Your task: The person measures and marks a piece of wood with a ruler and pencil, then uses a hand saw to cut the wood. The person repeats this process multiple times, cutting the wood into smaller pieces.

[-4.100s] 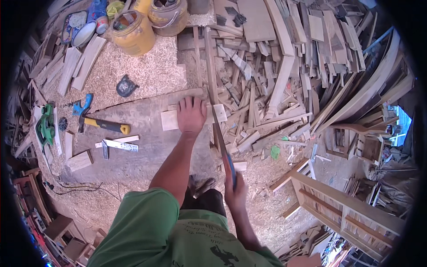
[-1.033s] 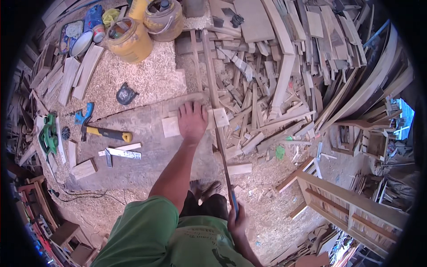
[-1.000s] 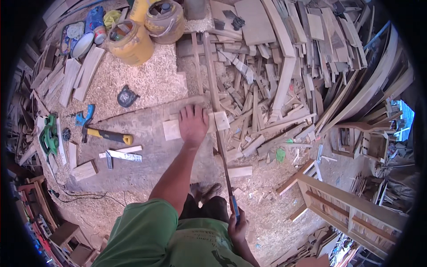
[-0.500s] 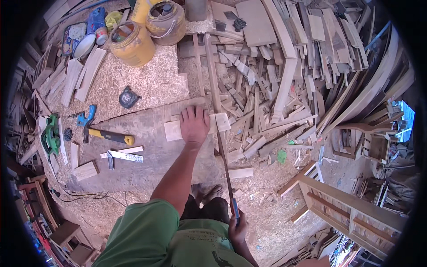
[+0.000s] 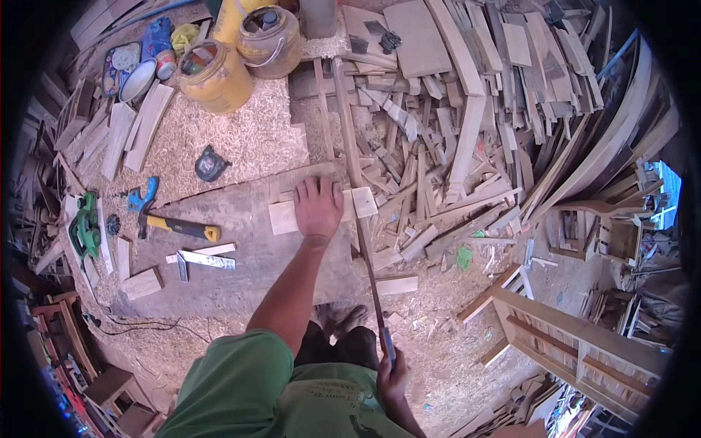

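Observation:
My left hand (image 5: 318, 207) bears down on a short pale wooden board (image 5: 283, 218), its fingers hooked over the far edge. The board lies across the workbench (image 5: 241, 288), its right end jutting past the bench's side. In my right hand (image 5: 393, 376), low and close to my body, is the blue handle of a handsaw (image 5: 373, 281). Its blade, seen almost edge-on, points away from me and reaches the board just right of my left hand. Whether the teeth are inside a cut is too small to tell.
On the bench lie a yellow-and-black hammer (image 5: 179, 226), a try square (image 5: 208, 260), a green hand plane (image 5: 86, 226) and a dark tape measure (image 5: 211, 163). Yellow buckets (image 5: 219, 91) stand at the back. Scrap wood (image 5: 431, 168) piles up on the right, beside a wooden frame (image 5: 569, 332).
The saw and my right hand have shifted very slightly, with a little more of the blue handle showing. My left hand and the board stay in place; the whole view has moved a touch.

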Demonstrator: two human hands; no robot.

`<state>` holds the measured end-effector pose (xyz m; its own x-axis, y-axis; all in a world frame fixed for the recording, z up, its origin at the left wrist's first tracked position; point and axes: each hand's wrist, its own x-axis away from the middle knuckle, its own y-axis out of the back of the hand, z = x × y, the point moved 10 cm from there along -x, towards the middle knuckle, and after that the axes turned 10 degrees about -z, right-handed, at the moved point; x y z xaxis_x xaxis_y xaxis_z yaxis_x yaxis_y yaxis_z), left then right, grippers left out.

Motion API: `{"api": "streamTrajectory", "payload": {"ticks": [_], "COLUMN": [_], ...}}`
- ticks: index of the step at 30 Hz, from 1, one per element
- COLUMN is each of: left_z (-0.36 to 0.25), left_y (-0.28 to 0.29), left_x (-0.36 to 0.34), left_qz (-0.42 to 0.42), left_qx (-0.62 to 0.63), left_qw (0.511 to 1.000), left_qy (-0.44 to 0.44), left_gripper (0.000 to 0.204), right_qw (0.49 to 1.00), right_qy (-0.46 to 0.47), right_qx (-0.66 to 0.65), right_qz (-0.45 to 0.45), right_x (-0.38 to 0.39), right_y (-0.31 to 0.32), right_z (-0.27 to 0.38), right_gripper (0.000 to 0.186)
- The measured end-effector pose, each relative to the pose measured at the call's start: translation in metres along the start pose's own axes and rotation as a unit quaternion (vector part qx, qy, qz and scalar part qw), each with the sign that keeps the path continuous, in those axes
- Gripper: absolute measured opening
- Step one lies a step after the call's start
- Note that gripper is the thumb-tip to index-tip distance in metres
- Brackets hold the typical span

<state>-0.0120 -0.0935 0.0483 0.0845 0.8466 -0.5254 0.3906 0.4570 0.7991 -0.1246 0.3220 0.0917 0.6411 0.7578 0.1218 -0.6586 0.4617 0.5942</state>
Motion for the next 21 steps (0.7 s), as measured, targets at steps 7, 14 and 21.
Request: {"api": "streamTrajectory", "payload": {"ticks": [7,14,21], "left_z": [-0.004,0.001,-0.010], "left_y": [-0.005,-0.004,-0.008], "left_x": [0.000,0.003,-0.001], "left_qz": [-0.006,0.011,0.026], "left_qx": [0.004,-0.004,0.005], "left_qw": [1.000,1.000,1.000], "left_qy": [-0.007,0.005,-0.003], "left_gripper": [0.028,0.031,0.029], "right_qw": [1.000,0.998,0.999], "right_qy": [-0.004,-0.063,-0.021], "right_qx": [0.024,0.005,0.024], "right_qz": [0.005,0.020,0.022], "right_x": [-0.143,-0.008,-0.175], "right_y": [-0.076,0.013,-0.081], "right_z": [0.062,0.012,0.078], "right_gripper": [0.028,0.039,0.039]}}
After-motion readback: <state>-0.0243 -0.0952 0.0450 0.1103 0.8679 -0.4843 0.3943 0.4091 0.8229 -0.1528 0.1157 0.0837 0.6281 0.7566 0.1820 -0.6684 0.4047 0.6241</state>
